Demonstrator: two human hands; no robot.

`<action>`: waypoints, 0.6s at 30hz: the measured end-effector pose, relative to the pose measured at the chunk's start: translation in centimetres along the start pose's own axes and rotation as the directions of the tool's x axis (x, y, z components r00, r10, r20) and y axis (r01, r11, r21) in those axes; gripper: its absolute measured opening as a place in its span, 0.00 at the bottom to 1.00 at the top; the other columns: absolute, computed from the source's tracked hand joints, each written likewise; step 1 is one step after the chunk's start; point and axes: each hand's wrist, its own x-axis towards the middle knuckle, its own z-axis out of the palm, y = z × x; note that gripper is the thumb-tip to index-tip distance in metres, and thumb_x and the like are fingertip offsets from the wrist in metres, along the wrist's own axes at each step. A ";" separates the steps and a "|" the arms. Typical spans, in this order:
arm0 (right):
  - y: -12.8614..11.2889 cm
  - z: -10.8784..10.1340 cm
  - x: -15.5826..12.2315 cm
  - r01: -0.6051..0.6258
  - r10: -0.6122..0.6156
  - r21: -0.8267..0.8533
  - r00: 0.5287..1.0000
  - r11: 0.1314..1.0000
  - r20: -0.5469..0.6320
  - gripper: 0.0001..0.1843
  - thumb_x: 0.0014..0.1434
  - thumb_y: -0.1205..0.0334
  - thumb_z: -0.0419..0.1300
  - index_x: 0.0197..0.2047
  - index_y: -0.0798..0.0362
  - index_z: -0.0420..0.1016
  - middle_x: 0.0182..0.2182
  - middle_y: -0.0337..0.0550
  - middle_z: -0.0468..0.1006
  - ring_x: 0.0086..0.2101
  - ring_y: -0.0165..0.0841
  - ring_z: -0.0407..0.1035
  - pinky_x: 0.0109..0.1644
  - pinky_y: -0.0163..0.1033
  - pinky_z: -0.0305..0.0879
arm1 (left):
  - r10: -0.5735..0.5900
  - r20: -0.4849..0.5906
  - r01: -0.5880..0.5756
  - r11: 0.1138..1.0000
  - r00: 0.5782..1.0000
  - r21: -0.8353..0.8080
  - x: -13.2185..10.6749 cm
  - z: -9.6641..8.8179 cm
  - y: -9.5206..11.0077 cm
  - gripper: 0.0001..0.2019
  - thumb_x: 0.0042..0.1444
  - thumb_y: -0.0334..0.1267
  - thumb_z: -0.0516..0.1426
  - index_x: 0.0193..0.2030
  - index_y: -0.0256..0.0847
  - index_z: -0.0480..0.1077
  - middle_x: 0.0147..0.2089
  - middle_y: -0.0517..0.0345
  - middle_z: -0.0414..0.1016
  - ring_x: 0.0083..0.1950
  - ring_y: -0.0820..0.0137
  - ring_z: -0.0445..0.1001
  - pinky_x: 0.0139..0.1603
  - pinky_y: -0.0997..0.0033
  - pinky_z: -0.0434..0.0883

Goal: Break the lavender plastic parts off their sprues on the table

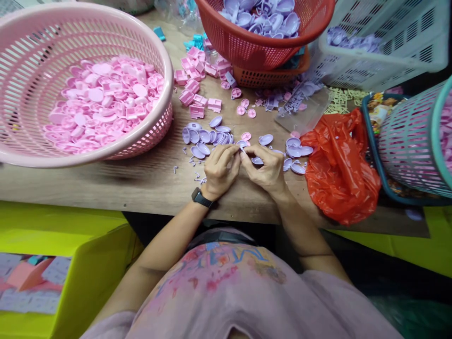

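My left hand (pixel 221 168), with a dark watch on its wrist, and my right hand (pixel 266 167) meet over the wooden table (pixel 148 181), fingertips pinched together on a small lilac plastic piece (pixel 243 149) held between them. Loose lilac oval shells (pixel 206 136) lie on the table just beyond my left hand. More lilac shells (pixel 294 153) lie to the right of my right hand. Tiny lilac offcuts (pixel 192 165) are scattered left of my left hand.
A pink basket (pixel 21 113) of pink parts stands at the left. Pink blocks (pixel 196 92) lie mid-table. A red basket (pixel 247 47) of lilac shells sits at the back, with a white crate (pixel 395 56) beside it. A red plastic bag (pixel 341 169) and a teal basket (pixel 409 136) are at right.
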 end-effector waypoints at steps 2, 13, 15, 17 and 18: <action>0.1 0.1 0.0 0.030 -0.031 -0.015 0.999 0.999 -0.016 0.08 0.67 0.62 0.57 0.38 0.51 0.77 0.34 0.43 0.82 0.35 0.33 0.76 0.43 0.37 0.71 | -0.018 0.015 0.018 1.000 1.000 -0.004 0.0 0.1 -0.1 0.09 0.67 0.34 0.55 0.49 0.38 0.75 0.44 0.51 0.81 0.46 0.68 0.79 0.49 0.67 0.76; 0.2 0.6 -0.1 0.069 -0.070 -0.087 0.998 0.994 -0.005 0.14 0.69 0.63 0.53 0.34 0.52 0.76 0.29 0.44 0.80 0.31 0.34 0.73 0.40 0.38 0.67 | 0.044 0.121 -0.048 0.998 0.992 0.037 -0.6 0.1 -0.7 0.13 0.68 0.34 0.52 0.54 0.37 0.74 0.45 0.47 0.81 0.46 0.66 0.79 0.49 0.64 0.74; 0.1 0.6 -0.2 0.050 -0.050 -0.078 0.999 0.996 0.008 0.15 0.69 0.63 0.53 0.32 0.51 0.76 0.27 0.43 0.79 0.29 0.33 0.72 0.39 0.38 0.66 | 0.049 0.124 -0.053 0.998 0.991 0.034 -0.6 0.0 -0.6 0.13 0.68 0.34 0.52 0.53 0.36 0.74 0.43 0.47 0.81 0.44 0.66 0.79 0.48 0.65 0.74; -0.1 0.7 -0.2 0.016 -0.014 -0.064 0.999 0.998 0.031 0.15 0.70 0.61 0.53 0.32 0.50 0.76 0.27 0.44 0.79 0.29 0.33 0.71 0.39 0.38 0.66 | 0.038 0.131 -0.041 0.999 0.991 0.019 -0.7 -0.1 -0.6 0.13 0.68 0.35 0.51 0.53 0.36 0.74 0.42 0.47 0.80 0.43 0.66 0.79 0.47 0.65 0.74; -0.1 0.7 -0.3 -0.001 0.004 -0.060 0.999 0.998 0.042 0.16 0.70 0.60 0.53 0.31 0.50 0.76 0.27 0.44 0.78 0.29 0.34 0.71 0.39 0.38 0.66 | 0.026 0.139 -0.028 1.000 0.990 0.012 -0.7 -0.2 -0.6 0.13 0.68 0.36 0.51 0.53 0.36 0.74 0.41 0.47 0.80 0.43 0.66 0.79 0.46 0.65 0.74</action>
